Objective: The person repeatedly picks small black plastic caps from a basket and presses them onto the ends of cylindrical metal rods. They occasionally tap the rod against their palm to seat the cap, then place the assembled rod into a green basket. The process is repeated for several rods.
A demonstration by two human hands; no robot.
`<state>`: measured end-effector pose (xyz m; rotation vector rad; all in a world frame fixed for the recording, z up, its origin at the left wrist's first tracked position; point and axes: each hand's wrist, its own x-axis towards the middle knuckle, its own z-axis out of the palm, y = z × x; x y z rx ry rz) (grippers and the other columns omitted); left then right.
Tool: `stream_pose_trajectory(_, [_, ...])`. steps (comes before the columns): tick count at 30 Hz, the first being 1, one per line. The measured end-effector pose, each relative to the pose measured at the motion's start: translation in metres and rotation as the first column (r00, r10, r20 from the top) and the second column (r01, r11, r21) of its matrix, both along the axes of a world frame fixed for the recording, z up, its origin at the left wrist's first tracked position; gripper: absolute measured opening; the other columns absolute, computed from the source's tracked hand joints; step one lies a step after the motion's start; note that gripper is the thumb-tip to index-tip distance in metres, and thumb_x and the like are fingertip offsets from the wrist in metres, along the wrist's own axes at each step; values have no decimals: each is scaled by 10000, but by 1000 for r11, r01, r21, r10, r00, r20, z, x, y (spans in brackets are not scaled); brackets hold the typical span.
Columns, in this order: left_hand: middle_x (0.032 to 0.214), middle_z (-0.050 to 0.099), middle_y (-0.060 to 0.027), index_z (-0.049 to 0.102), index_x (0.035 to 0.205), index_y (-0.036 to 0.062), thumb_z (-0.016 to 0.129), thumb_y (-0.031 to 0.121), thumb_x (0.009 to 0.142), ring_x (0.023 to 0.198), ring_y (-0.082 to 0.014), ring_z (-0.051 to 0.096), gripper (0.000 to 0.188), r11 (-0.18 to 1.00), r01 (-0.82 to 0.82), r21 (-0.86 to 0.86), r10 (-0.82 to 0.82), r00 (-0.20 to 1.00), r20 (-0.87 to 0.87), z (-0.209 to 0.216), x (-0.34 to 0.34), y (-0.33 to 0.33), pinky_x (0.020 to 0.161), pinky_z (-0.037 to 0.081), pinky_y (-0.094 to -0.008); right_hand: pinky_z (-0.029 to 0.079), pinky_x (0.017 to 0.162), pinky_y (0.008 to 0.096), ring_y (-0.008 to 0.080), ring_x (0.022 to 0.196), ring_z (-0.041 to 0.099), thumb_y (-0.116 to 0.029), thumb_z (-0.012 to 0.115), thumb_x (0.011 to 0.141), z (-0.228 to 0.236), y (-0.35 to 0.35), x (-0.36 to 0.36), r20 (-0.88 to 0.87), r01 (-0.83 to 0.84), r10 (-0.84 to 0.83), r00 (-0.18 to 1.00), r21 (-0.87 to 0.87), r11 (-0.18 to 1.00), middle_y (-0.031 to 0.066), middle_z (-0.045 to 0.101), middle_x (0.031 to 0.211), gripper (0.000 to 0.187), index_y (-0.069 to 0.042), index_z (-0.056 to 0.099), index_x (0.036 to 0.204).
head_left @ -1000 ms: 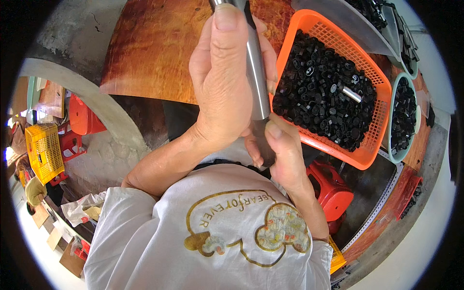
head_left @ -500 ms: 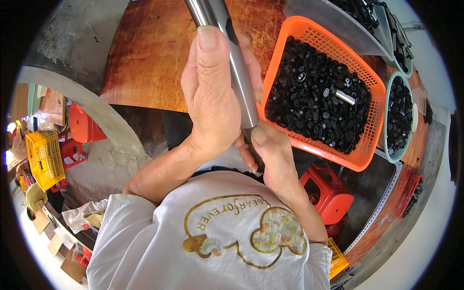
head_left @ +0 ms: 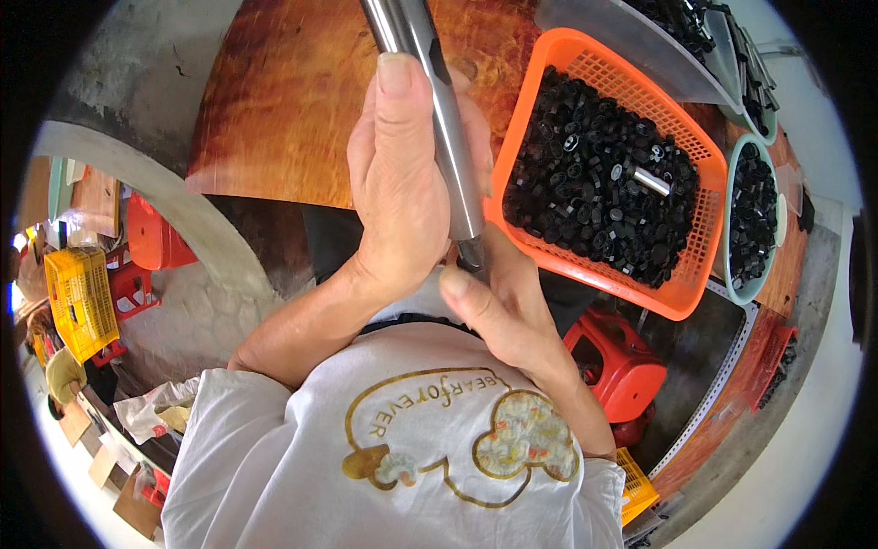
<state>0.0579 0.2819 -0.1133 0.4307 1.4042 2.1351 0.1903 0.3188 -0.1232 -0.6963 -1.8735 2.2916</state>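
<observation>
My left hand is wrapped round a shiny steel tube with a dark slot-like mark near its upper part, thumb lying along it. The tube runs slantwise from the top edge down toward me. At its lower end sits a small black end piece. My right hand is curled about that end piece, its thumb to the left of it and its other fingers mostly hidden. To the right, an orange basket holds many small black plastic parts, with a short metal cylinder lying on top.
A glossy brown wooden table lies beyond my hands. Right of the basket stands a pale green basin of black parts. Red stools stand below the table at right and farther off at left, near a yellow crate.
My right thumb has shifted left off the tube's end, and the black end piece shows more. The tube and my left hand have barely moved.
</observation>
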Motion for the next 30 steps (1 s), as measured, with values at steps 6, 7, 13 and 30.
stream_pose_trajectory(6, [637,529,-59,487,1017,54,320,550,1014,515,-125,492,524,999,31,-40,-31,999,13,-2,1,-3,471,418,-250,494,716,353,269,798,622,-128,618,918,-12,-4,0,80,-5,-15,997,244,970,180,587,894,512,104,367,1300])
stream_pose_trajectory(7, [631,518,-63,485,1026,59,309,536,1021,514,-136,490,508,999,43,-22,-42,999,14,-2,0,-3,475,418,-256,499,726,361,285,810,633,-115,610,920,-13,-5,0,68,14,-33,997,272,962,193,590,897,527,106,348,1320])
stream_pose_trajectory(13, [656,545,-45,474,924,62,342,584,997,519,-98,491,543,996,37,-79,-35,999,22,-4,-2,-6,472,417,-239,511,761,413,396,894,662,-98,605,918,-19,-11,-2,45,40,-61,997,370,928,280,615,965,560,153,313,1324])
stream_pose_trajectory(30, [615,477,-51,459,959,62,302,562,1012,467,-139,447,527,997,-66,38,67,998,-10,0,2,0,415,362,-262,423,604,297,144,653,482,-299,471,908,10,8,1,85,-67,72,994,-57,996,80,505,764,450,63,472,1177])
